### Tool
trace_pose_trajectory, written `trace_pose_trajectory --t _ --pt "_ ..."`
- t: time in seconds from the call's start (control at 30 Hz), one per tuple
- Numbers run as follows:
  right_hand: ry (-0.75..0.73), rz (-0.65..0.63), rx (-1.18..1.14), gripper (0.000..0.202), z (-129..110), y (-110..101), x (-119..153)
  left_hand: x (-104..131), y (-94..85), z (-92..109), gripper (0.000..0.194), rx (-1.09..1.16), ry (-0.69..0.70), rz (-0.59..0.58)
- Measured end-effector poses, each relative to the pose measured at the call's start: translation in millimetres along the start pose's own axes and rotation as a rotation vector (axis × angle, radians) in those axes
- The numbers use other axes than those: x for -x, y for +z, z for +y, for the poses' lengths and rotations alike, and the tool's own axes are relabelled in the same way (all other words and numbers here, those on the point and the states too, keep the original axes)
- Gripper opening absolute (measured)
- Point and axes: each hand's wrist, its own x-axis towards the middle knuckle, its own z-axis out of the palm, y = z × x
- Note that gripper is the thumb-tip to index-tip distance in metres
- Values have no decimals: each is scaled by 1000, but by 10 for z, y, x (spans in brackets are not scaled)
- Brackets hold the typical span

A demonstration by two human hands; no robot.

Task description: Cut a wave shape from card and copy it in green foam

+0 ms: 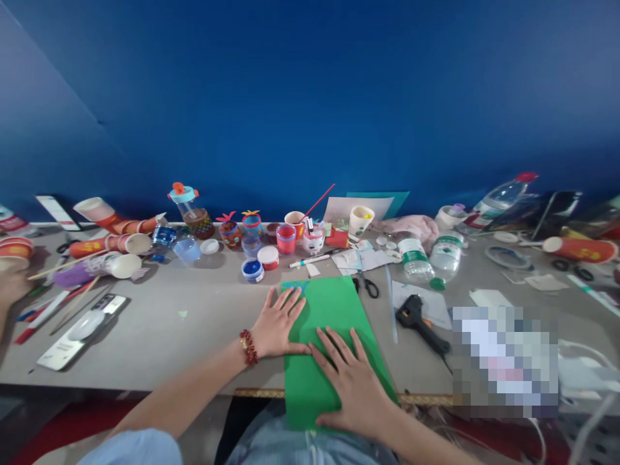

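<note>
A sheet of green paper [329, 303] lies on the table, its near end hanging over the front edge towards my lap. My left hand [277, 325], with a red bead bracelet [248, 347] at the wrist, rests flat on the sheet's left side, fingers spread. Lower on the same sheet, my right hand [352, 384] also lies flat with its fingers apart. A bit of blue [295, 285] shows at the sheet's far left corner. Black-handled scissors [371, 288] lie just beyond its right edge, partly hidden.
A black glue gun [419, 323] lies right of the sheet. Paint jars [252, 270], decorated cups [230, 234] and plastic bottles [415, 259] line the back by the blue wall. Leftward are a phone [104, 307] with a mouse on it, paper cups [111, 244], and another person's hand [12, 284].
</note>
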Motion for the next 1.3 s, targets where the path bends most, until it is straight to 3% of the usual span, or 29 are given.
trace_pose_trajectory --t 0.07,0.13,0.23,0.3,0.4,0.5,0.7,0.9,0.93,1.0,1.13,1.2,1.3 --pt "-16 -33 -21 98 89 -162 -31 -4 -6 -5 104 11 4 2" --pt "51 -27 -35 73 296 -416 -186 -11 -15 -10 106 22 12 10" --pt "299 117 120 43 758 -825 -640 -16 -22 -12 106 35 9 31" --pt "366 99 234 35 1061 -1004 -1002 -16 -18 -9 105 35 5 51" --pt "386 74 280 31 1353 -1059 -1451 -13 -14 -4 105 26 11 74" --pt "359 55 308 29 1450 -958 -1689 -15 -20 -7 105 35 17 65" --pt "294 73 324 25 1530 -922 -1686 -19 -17 -12 107 68 12 52" --pt "339 203 290 25 1469 -1088 -1296 -42 -85 13 92 150 -36 141" --pt "347 245 249 25 1406 -1076 -1227 -57 -123 21 84 180 -61 175" --pt "310 364 -162 16 1233 -999 -1117 -96 -218 44 67 262 -110 248" --pt "232 211 -1060 14 840 -720 -1019 -188 -374 129 44 421 -139 254" --pt "223 205 -1287 19 691 -586 -998 -230 -399 183 35 459 -156 188" --pt "302 309 -1492 20 524 -448 -958 -280 -407 263 36 476 -192 114"
